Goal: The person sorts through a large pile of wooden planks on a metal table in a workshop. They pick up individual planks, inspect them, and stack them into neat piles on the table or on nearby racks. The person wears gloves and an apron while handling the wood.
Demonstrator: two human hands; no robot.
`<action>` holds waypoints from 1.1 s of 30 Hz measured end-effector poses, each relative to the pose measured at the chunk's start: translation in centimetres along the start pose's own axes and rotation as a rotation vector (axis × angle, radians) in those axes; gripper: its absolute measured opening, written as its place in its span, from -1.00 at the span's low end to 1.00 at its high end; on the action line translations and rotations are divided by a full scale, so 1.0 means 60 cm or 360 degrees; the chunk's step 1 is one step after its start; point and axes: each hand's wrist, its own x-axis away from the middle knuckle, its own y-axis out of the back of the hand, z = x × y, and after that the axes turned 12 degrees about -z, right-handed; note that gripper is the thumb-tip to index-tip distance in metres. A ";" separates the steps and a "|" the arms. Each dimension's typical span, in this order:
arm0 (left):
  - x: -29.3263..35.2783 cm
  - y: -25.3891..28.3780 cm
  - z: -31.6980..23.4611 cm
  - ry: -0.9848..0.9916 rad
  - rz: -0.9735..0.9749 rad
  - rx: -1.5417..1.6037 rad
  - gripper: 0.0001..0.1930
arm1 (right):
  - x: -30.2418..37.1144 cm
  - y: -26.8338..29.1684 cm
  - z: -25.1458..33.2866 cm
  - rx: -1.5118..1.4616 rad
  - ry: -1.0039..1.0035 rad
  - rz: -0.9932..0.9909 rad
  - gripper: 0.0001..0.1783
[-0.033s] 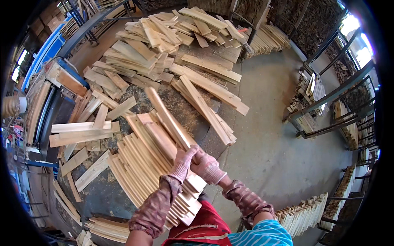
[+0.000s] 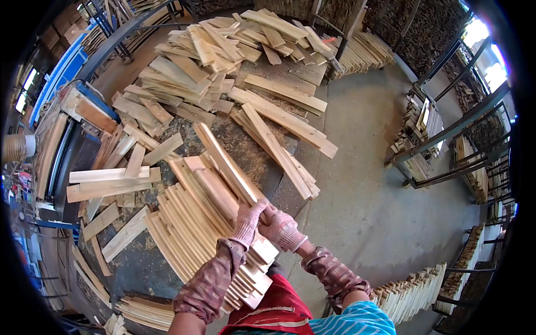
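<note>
In a pale pink knitted glove, my left hand [image 2: 249,221] is closed around the near end of a long narrow wooden board [image 2: 230,163]. Beside it on the right, my right hand [image 2: 282,229], gloved alike, grips the same end. The board slants away to the far left, above a neat row of boards [image 2: 181,226] packed side by side. Pinkish planks [image 2: 215,187] lie on top of that row, just left of the held board. My fingers hide the board's near end, and whether it is one piece or two I cannot tell.
Loose boards [image 2: 192,72] are heaped at the table's far side. Longer planks [image 2: 282,120] lie right of centre. A machine with a dark roller [image 2: 57,153] stands at left. Upright boards [image 2: 410,293] line the floor at lower right, and metal racks [image 2: 446,139] stand at right.
The held board's far end has dipped slightly toward me and to the left. Both hands keep their grip; the whole view has shifted a little.
</note>
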 end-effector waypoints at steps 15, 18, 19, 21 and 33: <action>-0.134 -0.027 0.004 -0.0092 -0.0397 0.0217 -0.66 | -0.231 0.135 -0.185 -0.0880 0.0065 -0.0737 -0.46; -0.117 0.011 -0.008 -0.0172 -0.0633 0.0075 -0.57 | -0.197 0.096 -0.150 -0.1019 -0.0107 -0.0478 -0.48; -0.112 0.039 0.004 -0.0191 -0.0678 0.0094 -0.55 | -0.188 0.041 -0.155 -0.1171 -0.0076 -0.0437 -0.47; -0.067 0.056 -0.030 -0.0238 -0.0823 0.0137 -0.50 | -0.166 0.013 -0.118 -0.0365 0.0050 -0.0200 -0.20; 0.027 0.214 0.046 -0.0249 -0.1058 0.0221 -0.65 | -0.111 -0.103 -0.091 0.0221 0.0119 -0.0233 -0.01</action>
